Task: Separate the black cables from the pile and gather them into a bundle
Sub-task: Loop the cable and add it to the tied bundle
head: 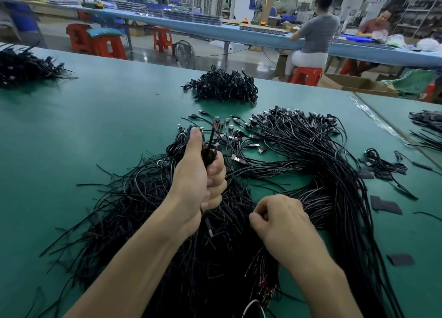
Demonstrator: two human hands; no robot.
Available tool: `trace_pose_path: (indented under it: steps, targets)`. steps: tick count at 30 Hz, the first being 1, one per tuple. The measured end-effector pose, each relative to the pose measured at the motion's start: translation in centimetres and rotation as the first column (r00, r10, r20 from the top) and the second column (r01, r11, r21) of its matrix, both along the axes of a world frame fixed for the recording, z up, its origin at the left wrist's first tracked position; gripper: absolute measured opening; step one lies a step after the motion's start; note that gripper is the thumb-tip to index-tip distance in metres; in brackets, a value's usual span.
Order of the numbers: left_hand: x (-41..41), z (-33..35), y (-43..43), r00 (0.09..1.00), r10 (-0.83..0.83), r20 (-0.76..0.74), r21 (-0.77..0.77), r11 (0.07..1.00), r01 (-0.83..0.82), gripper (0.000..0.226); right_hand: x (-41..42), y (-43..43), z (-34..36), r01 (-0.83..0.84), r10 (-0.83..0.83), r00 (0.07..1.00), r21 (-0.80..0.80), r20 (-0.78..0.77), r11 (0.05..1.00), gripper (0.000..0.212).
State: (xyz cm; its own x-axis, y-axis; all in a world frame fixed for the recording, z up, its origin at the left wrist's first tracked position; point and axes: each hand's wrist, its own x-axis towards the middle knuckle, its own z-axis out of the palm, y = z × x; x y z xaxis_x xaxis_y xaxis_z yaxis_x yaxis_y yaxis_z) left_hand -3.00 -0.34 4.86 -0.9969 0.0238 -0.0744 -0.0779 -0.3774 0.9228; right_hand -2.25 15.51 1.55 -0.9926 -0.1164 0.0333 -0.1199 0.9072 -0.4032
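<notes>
Gripping a bundle [208,153] of black cables in your left hand [201,181] above the pile [323,169].
Your left hand is a tight fist round the bundle, which stands upright over the pile spread across the green table [107,126]. Your right hand [284,219] sits lower and nearer you, with its fingers curled down onto the pile's strands. Whether it pinches one you cannot tell. A second heap [222,84] lies well apart near the far edge.
</notes>
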Motion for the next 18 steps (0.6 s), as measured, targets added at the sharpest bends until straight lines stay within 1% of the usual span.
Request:
trace_pose_path:
  steps: [2, 3, 5, 6, 7, 8, 9, 10, 11, 12, 14, 16, 18]
  targets:
    - [0.0, 0.1, 0.0, 1.0, -0.017, -0.007, -0.016, 1.0, 0.017, 0.07, 0.2, 1.1, 1.7, 0.012, -0.013, 1.0, -0.062, -0.015, 0.998, 0.021]
    - [0.1, 0.1, -0.1, 1.0, -0.021, -0.01, -0.041, 0.999, 0.021, 0.069, 0.4, 1.7, 2.6, 0.028, -0.033, 0.998, -0.108, -0.048, 0.994, 0.022]
    - [0.2, 0.1, 0.0, 0.999, -0.039, -0.026, -0.094, 0.995, 0.036, 0.066, 0.9, 2.6, 4.4, 0.025, -0.071, 0.981, -0.246, -0.181, 0.969, 0.024]
    - [0.3, 0.1, 0.1, 0.998, -0.056, -0.041, -0.114, 0.992, 0.051, 0.064, 1.2, 2.8, 5.0, -0.003, -0.09, 0.963, -0.343, -0.254, 0.939, 0.023]
    - [0.4, 0.1, 0.2, 0.995, -0.081, -0.058, -0.128, 0.989, 0.074, 0.059, 1.5, 2.7, 5.5, -0.045, -0.106, 0.945, -0.444, -0.309, 0.895, 0.021]
    - [0.6, 0.3, 0.3, 0.991, -0.112, -0.07, -0.139, 0.985, 0.102, 0.05, 1.7, 2.4, 5.7, -0.094, -0.111, 0.933, -0.532, -0.341, 0.842, 0.018]
    - [0.7, 0.5, 0.5, 0.985, -0.153, -0.076, -0.147, 0.979, 0.14, 0.036, 1.8, 2.0, 5.8, -0.142, -0.103, 0.927, -0.59, -0.362, 0.795, 0.015]
    - [0.9, 0.8, 0.6, 0.976, -0.205, -0.075, -0.151, 0.97, 0.192, 0.024, 1.9, 1.4, 5.8, -0.188, -0.082, 0.92, -0.614, -0.383, 0.766, 0.013]
    - [1.1, 1.1, 0.7, 0.962, -0.264, -0.072, -0.151, 0.956, 0.251, 0.02, 2.0, 0.9, 5.7, -0.228, -0.054, 0.909, -0.602, -0.414, 0.766, 0.012]
    - [1.2, 1.2, 0.8, 0.947, -0.312, -0.079, -0.148, 0.943, 0.298, 0.025, 2.0, 0.5, 5.5, -0.259, -0.023, 0.894, -0.558, -0.447, 0.789, 0.012]
    - [1.3, 1.2, 0.8, 0.925, -0.359, -0.123, -0.142, 0.929, 0.341, 0.038, 1.9, -0.1, 5.2, -0.288, 0.049, 0.864, -0.412, -0.501, 0.864, 0.014]
    - [1.5, 1.3, 0.9, 0.912, -0.366, -0.185, -0.143, 0.928, 0.343, 0.038, 1.9, -0.2, 4.9, -0.296, 0.11, 0.846, -0.288, -0.522, 0.911, 0.009]
    - [1.6, 1.4, 1.1, 0.918, -0.305, -0.255, -0.154, 0.95, 0.273, 0.032, 1.9, 0.0, 5.0, -0.299, 0.134, 0.835, -0.235, -0.534, 0.925, 0.002]
